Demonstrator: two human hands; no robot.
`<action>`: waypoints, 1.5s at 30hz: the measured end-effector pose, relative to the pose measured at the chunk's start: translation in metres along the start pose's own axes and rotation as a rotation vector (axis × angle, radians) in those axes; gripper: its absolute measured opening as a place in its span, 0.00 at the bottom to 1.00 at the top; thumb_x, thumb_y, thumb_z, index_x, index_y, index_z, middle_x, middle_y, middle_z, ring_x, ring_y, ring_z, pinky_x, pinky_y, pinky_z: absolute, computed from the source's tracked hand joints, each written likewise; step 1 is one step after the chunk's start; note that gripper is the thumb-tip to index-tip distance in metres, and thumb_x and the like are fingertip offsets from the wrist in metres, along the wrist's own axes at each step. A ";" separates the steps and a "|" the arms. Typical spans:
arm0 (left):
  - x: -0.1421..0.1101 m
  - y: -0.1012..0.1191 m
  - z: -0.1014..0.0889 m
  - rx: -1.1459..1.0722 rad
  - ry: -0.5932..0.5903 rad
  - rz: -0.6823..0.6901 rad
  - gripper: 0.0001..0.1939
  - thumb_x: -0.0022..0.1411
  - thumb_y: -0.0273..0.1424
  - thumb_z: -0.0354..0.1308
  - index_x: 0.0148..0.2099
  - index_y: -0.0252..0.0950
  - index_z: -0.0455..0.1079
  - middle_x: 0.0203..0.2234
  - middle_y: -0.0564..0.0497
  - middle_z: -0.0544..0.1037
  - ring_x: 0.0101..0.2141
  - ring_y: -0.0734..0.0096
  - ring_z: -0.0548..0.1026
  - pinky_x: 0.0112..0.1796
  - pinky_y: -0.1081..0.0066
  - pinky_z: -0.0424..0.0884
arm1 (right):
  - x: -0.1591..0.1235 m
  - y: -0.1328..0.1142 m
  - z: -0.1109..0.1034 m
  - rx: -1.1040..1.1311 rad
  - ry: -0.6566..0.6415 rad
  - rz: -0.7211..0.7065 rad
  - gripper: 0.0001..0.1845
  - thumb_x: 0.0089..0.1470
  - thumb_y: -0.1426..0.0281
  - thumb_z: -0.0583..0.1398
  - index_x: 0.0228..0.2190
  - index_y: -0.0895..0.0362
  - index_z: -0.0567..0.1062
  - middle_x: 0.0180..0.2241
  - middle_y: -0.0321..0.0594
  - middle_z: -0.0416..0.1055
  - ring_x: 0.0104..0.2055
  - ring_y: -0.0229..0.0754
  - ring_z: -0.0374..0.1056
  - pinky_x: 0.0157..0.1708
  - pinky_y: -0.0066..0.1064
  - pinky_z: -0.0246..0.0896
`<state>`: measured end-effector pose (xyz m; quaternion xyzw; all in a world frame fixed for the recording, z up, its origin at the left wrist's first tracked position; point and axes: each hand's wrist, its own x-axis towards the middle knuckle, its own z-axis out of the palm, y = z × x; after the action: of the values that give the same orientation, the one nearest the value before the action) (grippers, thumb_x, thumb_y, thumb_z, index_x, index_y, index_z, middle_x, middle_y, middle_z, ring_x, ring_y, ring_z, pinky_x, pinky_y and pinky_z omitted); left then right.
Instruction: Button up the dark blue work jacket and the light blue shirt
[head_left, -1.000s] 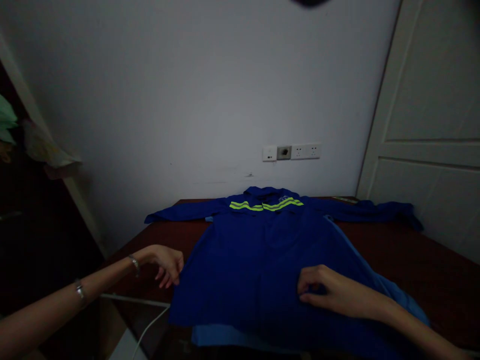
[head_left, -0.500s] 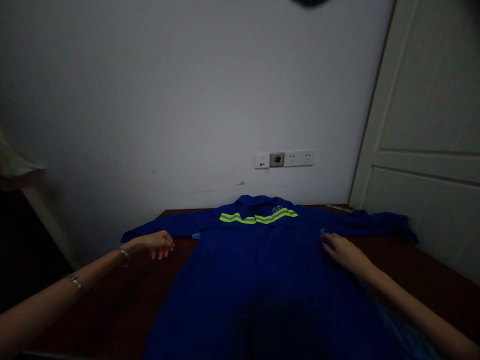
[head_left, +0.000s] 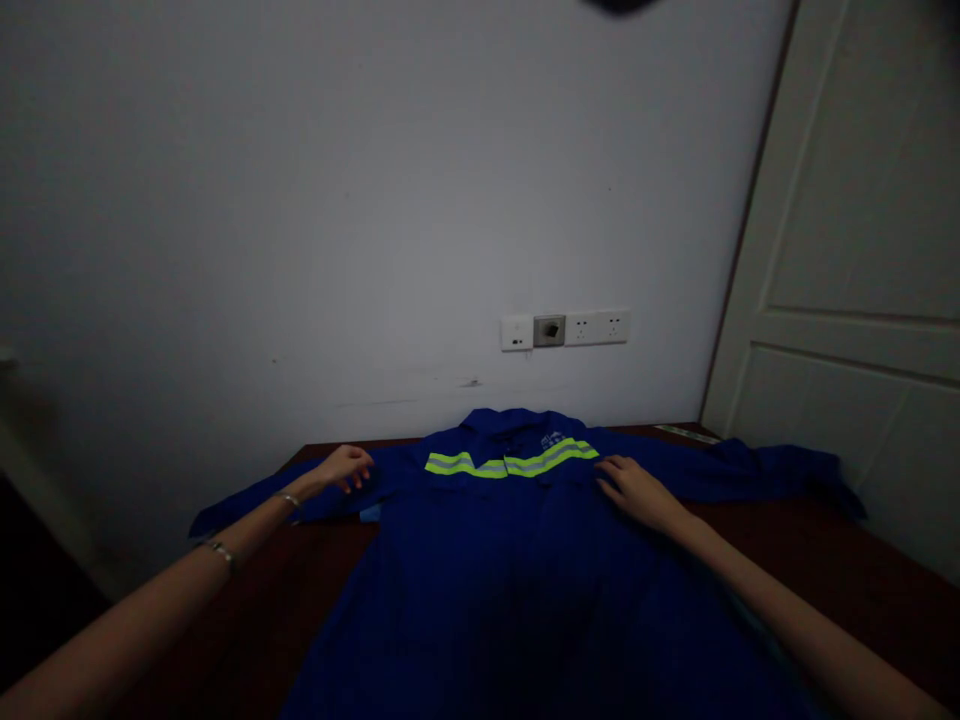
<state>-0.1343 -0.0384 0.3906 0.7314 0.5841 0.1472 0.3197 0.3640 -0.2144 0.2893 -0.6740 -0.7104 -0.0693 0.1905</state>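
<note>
A blue long-sleeved work jacket (head_left: 450, 550) lies spread front up, collar toward the wall. Across its chest runs a yellow-green and grey reflective strip (head_left: 551, 459). My left hand (head_left: 341, 469), with bracelets on its wrist, is over the sleeve on the left, fingers loosely bent and apart, holding nothing. On the right side of the chest, by the strip's end, my right hand (head_left: 637, 492) rests with fingers stretched over the cloth. The jacket's lower part fades into dark shadow.
The jacket lies on a dark red-brown tabletop (head_left: 277, 590) against a pale wall (head_left: 337, 200). Sockets and switches (head_left: 596, 327) sit on the wall above the collar. A white panelled door (head_left: 855, 410) stands close at the right, near the sleeve end.
My left hand has moved up and right, over the sleeve. My right hand has shifted left across the chest, from the jacket's side toward the strip. The view has tilted slightly.
</note>
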 end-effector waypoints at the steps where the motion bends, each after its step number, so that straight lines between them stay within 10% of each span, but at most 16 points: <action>1: 0.006 0.004 0.006 -0.026 0.000 0.009 0.20 0.50 0.42 0.51 0.39 0.31 0.64 0.29 0.47 0.72 0.23 0.73 0.71 0.19 0.77 0.64 | 0.006 -0.001 0.006 0.015 -0.009 -0.019 0.23 0.55 0.62 0.48 0.46 0.62 0.69 0.48 0.52 0.64 0.49 0.50 0.60 0.49 0.39 0.54; 13: 0.057 0.043 0.110 -0.398 -0.027 0.121 0.11 0.55 0.33 0.51 0.38 0.30 0.64 0.28 0.47 0.72 0.20 0.77 0.70 0.17 0.78 0.65 | 0.005 0.005 0.078 -0.036 -0.082 0.116 0.29 0.56 0.56 0.43 0.56 0.56 0.59 0.57 0.46 0.55 0.59 0.53 0.47 0.54 0.45 0.44; 24: 0.119 0.095 0.203 -0.618 0.466 0.077 0.16 0.56 0.27 0.48 0.48 0.30 0.60 0.27 0.48 0.71 0.17 0.80 0.68 0.17 0.79 0.63 | 0.004 0.004 0.073 0.042 -0.020 0.139 0.27 0.56 0.59 0.45 0.54 0.56 0.63 0.55 0.45 0.58 0.59 0.51 0.49 0.54 0.44 0.46; 29: 0.132 0.093 0.217 -0.518 0.658 -0.074 0.21 0.57 0.29 0.48 0.53 0.28 0.56 0.33 0.44 0.70 0.22 0.76 0.70 0.20 0.77 0.63 | 0.005 0.005 0.074 0.046 -0.012 0.135 0.26 0.56 0.60 0.46 0.53 0.56 0.63 0.55 0.46 0.59 0.59 0.50 0.49 0.54 0.44 0.46; 45: 0.140 0.083 0.223 -0.498 0.561 -0.021 0.24 0.55 0.29 0.48 0.54 0.30 0.57 0.31 0.46 0.73 0.21 0.75 0.70 0.21 0.76 0.65 | 0.006 0.007 0.074 0.064 -0.013 0.132 0.26 0.56 0.59 0.46 0.53 0.56 0.63 0.55 0.45 0.59 0.58 0.50 0.50 0.54 0.43 0.46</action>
<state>0.0983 0.0195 0.2541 0.5565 0.6027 0.4761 0.3168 0.3580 -0.1815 0.2221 -0.7133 -0.6675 -0.0294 0.2115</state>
